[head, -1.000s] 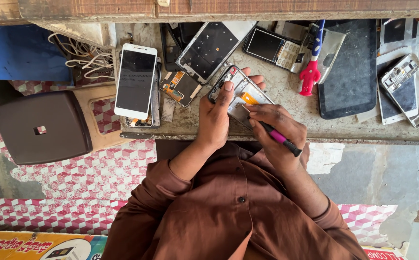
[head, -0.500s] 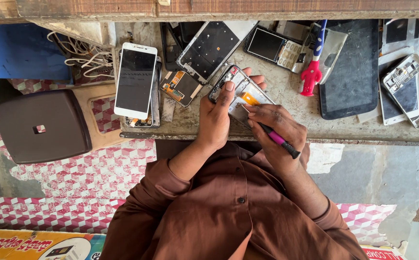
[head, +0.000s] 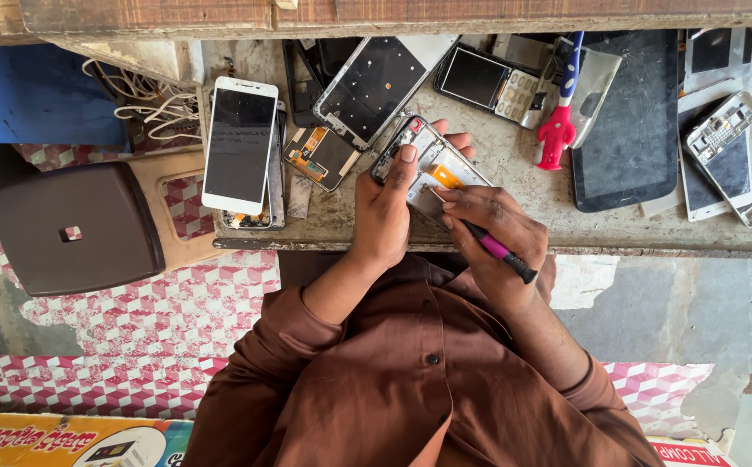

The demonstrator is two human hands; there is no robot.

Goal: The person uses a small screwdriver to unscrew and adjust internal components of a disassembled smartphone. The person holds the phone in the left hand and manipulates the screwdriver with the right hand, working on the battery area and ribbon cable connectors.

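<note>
My left hand (head: 390,207) grips an opened phone body (head: 432,160) with bare internals and an orange part, thumb across its upper edge. It is held on the grey workbench (head: 514,173) near the front edge. My right hand (head: 488,227) holds a small screwdriver (head: 499,251) with a pink and black handle, its tip pressed into the phone's middle. Both brown sleeves come up from below.
A white phone (head: 239,143) lies left, with a loose circuit part (head: 317,156) and a dark frame panel (head: 376,86) beside it. A keypad phone (head: 484,82), a red tool (head: 557,130), a black tablet (head: 635,121) and a silver frame (head: 730,147) lie right. A brown stool (head: 73,229) stands left.
</note>
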